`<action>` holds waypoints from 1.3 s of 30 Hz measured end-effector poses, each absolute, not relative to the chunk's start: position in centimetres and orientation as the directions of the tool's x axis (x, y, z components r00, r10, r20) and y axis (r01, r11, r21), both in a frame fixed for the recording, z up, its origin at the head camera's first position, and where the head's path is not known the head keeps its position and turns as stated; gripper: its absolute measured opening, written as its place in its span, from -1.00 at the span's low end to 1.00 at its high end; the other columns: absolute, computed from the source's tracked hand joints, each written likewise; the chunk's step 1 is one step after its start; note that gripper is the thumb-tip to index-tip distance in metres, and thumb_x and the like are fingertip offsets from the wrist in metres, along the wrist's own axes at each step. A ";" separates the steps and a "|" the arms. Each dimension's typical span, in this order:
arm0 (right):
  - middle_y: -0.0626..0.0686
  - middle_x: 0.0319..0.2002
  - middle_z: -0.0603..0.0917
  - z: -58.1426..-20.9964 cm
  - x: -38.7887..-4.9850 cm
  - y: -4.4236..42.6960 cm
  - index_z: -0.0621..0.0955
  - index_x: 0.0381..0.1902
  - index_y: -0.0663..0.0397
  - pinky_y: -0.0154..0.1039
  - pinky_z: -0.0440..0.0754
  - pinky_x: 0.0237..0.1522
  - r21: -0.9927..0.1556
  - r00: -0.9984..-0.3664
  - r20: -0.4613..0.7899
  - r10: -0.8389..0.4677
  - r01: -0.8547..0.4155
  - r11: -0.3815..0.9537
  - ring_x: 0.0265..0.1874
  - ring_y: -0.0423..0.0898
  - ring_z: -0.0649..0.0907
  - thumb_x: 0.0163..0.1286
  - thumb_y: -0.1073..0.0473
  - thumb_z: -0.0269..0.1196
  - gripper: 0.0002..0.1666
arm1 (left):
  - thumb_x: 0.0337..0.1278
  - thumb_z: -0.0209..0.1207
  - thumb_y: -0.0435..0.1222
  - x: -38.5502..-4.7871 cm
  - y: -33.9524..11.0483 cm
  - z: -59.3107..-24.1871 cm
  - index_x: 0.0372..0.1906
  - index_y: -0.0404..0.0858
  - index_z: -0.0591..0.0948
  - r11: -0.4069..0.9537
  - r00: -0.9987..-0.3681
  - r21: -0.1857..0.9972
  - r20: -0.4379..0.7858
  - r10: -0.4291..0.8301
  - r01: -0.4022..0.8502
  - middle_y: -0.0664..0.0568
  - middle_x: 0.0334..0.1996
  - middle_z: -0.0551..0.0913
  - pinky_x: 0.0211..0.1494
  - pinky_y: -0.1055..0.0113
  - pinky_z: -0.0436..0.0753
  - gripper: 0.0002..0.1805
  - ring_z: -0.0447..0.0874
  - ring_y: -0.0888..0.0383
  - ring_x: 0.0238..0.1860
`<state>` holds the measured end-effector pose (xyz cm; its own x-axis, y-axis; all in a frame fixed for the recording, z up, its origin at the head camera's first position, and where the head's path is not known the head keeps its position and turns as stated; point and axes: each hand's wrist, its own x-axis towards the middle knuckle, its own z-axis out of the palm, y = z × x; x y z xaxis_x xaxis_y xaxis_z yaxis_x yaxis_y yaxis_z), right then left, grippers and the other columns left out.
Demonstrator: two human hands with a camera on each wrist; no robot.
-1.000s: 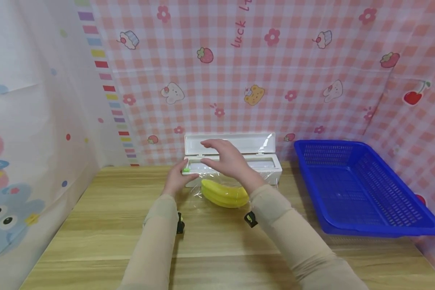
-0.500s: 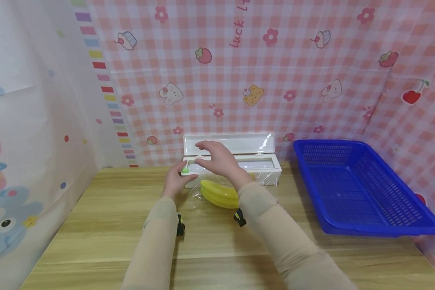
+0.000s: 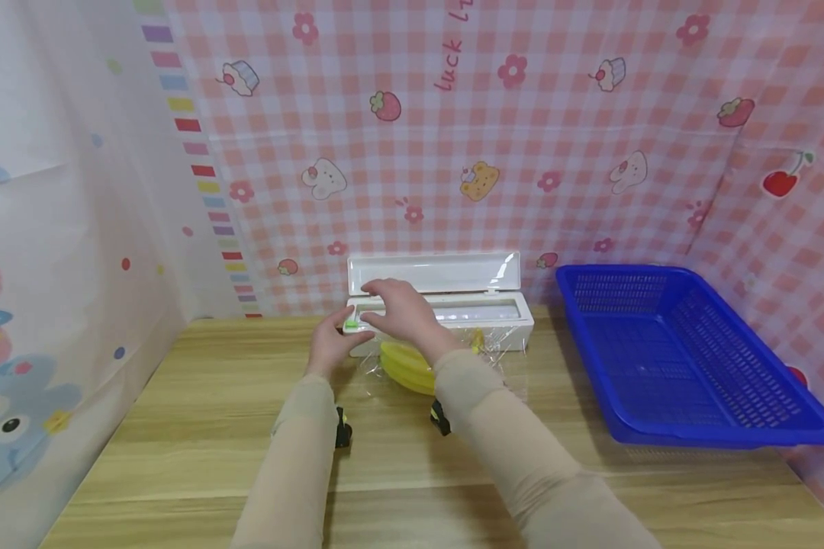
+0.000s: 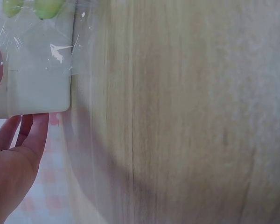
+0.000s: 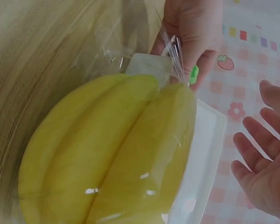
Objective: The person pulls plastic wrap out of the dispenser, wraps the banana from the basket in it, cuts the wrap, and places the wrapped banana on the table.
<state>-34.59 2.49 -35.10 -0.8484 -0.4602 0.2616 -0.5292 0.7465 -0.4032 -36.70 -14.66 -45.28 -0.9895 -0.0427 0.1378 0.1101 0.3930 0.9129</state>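
Observation:
A white box (image 3: 515, 333) with its lid (image 3: 446, 273) raised stands at the table's back. My left hand (image 3: 329, 343) grips its left end, thumb in front and fingers at the end face, beside a green tab (image 3: 351, 324). Clear film (image 3: 511, 343) hangs over the box's front and covers yellow bananas (image 3: 407, 367), which my right forearm partly hides. My right hand (image 3: 403, 311) hovers above the left part of the box, fingers apart and relaxed, holding nothing; in the right wrist view the hand (image 5: 266, 163) is beside the bananas (image 5: 107, 149).
A blue plastic basket (image 3: 721, 437) stands on the right of the wooden table (image 3: 398, 488). Pink checked cloth (image 3: 412, 152) hangs close behind the box, and a pale patterned cloth (image 3: 62, 229) hangs at the left.
My right hand has moved left and slightly down over the box, its forearm covering more of the bananas. My left hand keeps its hold on the box's end.

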 end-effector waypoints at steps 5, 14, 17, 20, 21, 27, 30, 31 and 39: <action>0.02 0.22 0.59 -35.3 -34.7 1.5 0.53 0.29 0.02 -0.11 0.44 0.30 -0.371 -0.847 0.242 -0.473 -0.531 0.762 0.21 0.00 0.53 0.36 0.04 0.33 -0.43 | 0.03 0.46 -0.22 -36.6 -14.7 -45.3 0.38 -0.28 0.44 0.414 -0.990 0.905 0.131 -0.048 0.099 -0.17 0.32 0.47 0.05 0.17 0.61 -0.23 0.56 -0.04 0.01; -0.01 0.23 0.57 -35.7 -34.7 0.0 0.56 0.27 -0.15 -0.07 0.51 0.22 -0.273 -0.874 0.224 -0.431 -0.480 0.833 0.22 0.03 0.51 0.36 -0.04 0.32 -0.47 | 0.01 0.45 -0.23 -36.4 -14.8 -45.2 0.34 -0.24 0.49 0.446 -0.987 0.890 0.143 -0.068 0.098 -0.21 0.05 0.66 -0.20 0.36 0.62 -0.27 0.64 0.05 -0.21; -0.03 0.23 0.57 -35.8 -34.6 -0.4 0.56 0.27 -0.17 -0.10 0.53 0.19 -0.235 -0.878 0.218 -0.425 -0.470 0.851 0.21 0.02 0.51 0.37 -0.05 0.31 -0.48 | 0.00 0.46 -0.24 -36.4 -14.8 -45.1 0.34 -0.23 0.49 0.444 -0.988 0.891 0.139 -0.072 0.093 -0.22 -0.03 0.69 -0.22 0.36 0.64 -0.27 0.66 0.06 -0.23; -0.04 0.21 0.58 -35.9 -34.6 -0.7 0.56 0.26 -0.18 -0.13 0.56 0.14 -0.187 -0.880 0.212 -0.425 -0.463 0.866 0.16 -0.01 0.51 0.39 -0.07 0.29 -0.49 | -0.01 0.46 -0.24 -36.5 -14.8 -45.1 0.34 -0.22 0.49 0.444 -0.989 0.892 0.130 -0.075 0.084 -0.22 -0.03 0.69 -0.19 0.32 0.66 -0.27 0.66 0.04 -0.22; -0.04 0.20 0.59 -35.9 -34.6 -0.8 0.56 0.26 -0.18 -0.13 0.56 0.12 -0.172 -0.881 0.209 -0.425 -0.461 0.871 0.15 -0.02 0.52 0.39 -0.07 0.29 -0.50 | -0.01 0.46 -0.25 -36.5 -14.8 -45.1 0.34 -0.22 0.49 0.449 -0.989 0.890 0.131 -0.075 0.084 -0.22 -0.01 0.68 -0.18 0.31 0.66 -0.27 0.66 0.03 -0.22; -0.06 0.15 0.61 -36.3 -34.9 -1.2 0.58 0.25 -0.21 -0.15 0.58 0.07 -0.096 -0.887 0.212 -0.410 -0.436 0.895 0.08 -0.04 0.54 0.37 -0.09 0.31 -0.50 | 0.01 0.44 -0.24 -36.6 -14.8 -45.1 0.34 -0.22 0.49 0.455 -0.989 0.887 0.122 -0.080 0.073 -0.23 0.09 0.63 -0.12 0.26 0.66 -0.28 0.65 -0.01 -0.15; -0.07 0.13 0.62 -36.6 -35.1 -1.5 0.58 0.24 -0.21 -0.16 0.58 0.05 -0.077 -0.888 0.215 -0.406 -0.429 0.900 0.07 -0.05 0.55 0.37 -0.08 0.31 -0.50 | 0.01 0.43 -0.25 -36.6 -14.7 -45.0 0.34 -0.22 0.49 0.453 -0.990 0.890 0.110 -0.085 0.060 -0.22 0.09 0.63 -0.14 0.27 0.65 -0.28 0.64 -0.01 -0.14; -0.07 0.12 0.63 -36.7 -35.1 -1.6 0.58 0.24 -0.21 -0.17 0.58 0.04 -0.068 -0.888 0.214 -0.407 -0.429 0.901 0.06 -0.05 0.55 0.37 -0.07 0.31 -0.51 | 0.01 0.43 -0.25 -36.6 -14.7 -45.0 0.34 -0.23 0.49 0.456 -0.990 0.888 0.110 -0.088 0.058 -0.21 0.08 0.64 -0.14 0.28 0.65 -0.29 0.64 -0.01 -0.15; -0.12 0.01 0.66 -37.5 -35.6 -2.4 0.64 0.12 -0.21 -0.22 0.60 -0.08 0.007 -0.880 0.212 -0.426 -0.435 0.901 -0.05 -0.11 0.57 0.36 -0.09 0.31 -0.61 | -0.01 0.35 -0.36 -36.7 -14.7 -45.2 0.26 -0.34 0.54 0.497 -0.983 0.866 0.142 -0.119 0.065 -0.24 -0.10 0.70 -0.19 0.33 0.58 -0.38 0.62 -0.02 -0.22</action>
